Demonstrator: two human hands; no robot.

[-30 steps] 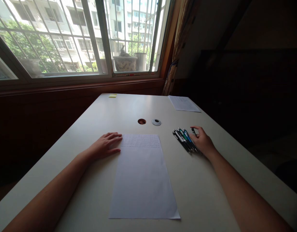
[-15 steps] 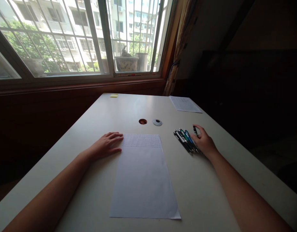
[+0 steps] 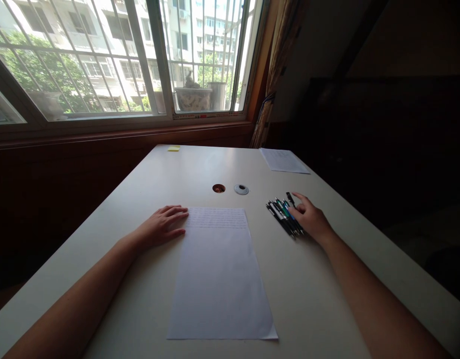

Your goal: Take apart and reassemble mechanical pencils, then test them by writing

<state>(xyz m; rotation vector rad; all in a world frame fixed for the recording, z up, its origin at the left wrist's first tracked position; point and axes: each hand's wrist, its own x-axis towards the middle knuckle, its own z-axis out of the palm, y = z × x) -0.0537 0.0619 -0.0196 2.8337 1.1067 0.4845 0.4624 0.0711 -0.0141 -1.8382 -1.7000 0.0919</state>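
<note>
A sheet of paper (image 3: 218, 279) lies in front of me, with handwritten lines across its top and a blank lower part. My left hand (image 3: 164, 224) rests flat with fingers spread, their tips at the sheet's upper left edge. To the right of the paper, several pens (image 3: 284, 219) lie side by side in a slanted bunch. My right hand (image 3: 311, 218) is at the right side of this bunch, its thumb and fingers closed on a black pen (image 3: 290, 200). The lower part of that pen is hidden by the hand.
The white table (image 3: 132, 294) has a round cable hole (image 3: 219, 188) with its grey cover (image 3: 241, 189) beside it. Written sheets (image 3: 284, 160) lie at the far right corner, a yellow sticky note (image 3: 173, 148) at the far left. A barred window (image 3: 113, 65) is behind.
My right hand has shifted slightly left with the black pen, closer against the bunch. The left hand stays on the paper's edge. The whole view has drifted a little.
</note>
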